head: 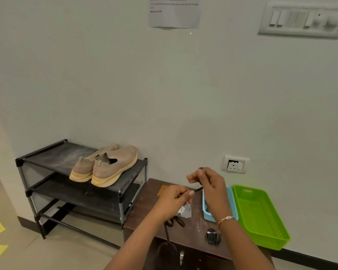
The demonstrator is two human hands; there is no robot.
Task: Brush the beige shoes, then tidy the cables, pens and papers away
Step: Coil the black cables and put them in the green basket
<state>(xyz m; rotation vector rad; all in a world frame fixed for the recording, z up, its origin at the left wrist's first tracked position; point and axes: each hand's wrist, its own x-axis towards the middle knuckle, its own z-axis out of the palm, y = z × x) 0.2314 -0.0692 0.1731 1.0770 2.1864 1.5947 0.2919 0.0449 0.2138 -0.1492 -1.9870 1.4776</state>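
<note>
Against the pale wall stands a dark wooden cabinet (142,211), and above it your two hands share a black cable (199,189). Your left hand (174,200) pinches it with curled fingers, and the slack drops over the cabinet's front edge. Your right hand (208,182) grips the other end, fingers bent round it. A coiled cable (213,237) lies on the top near a blue basket (231,199) and a green basket (261,217). A crumpled paper (185,211) lies just below your left hand. The beige shoes (105,166) sit side by side on the top shelf of the shoe rack (53,154).
</note>
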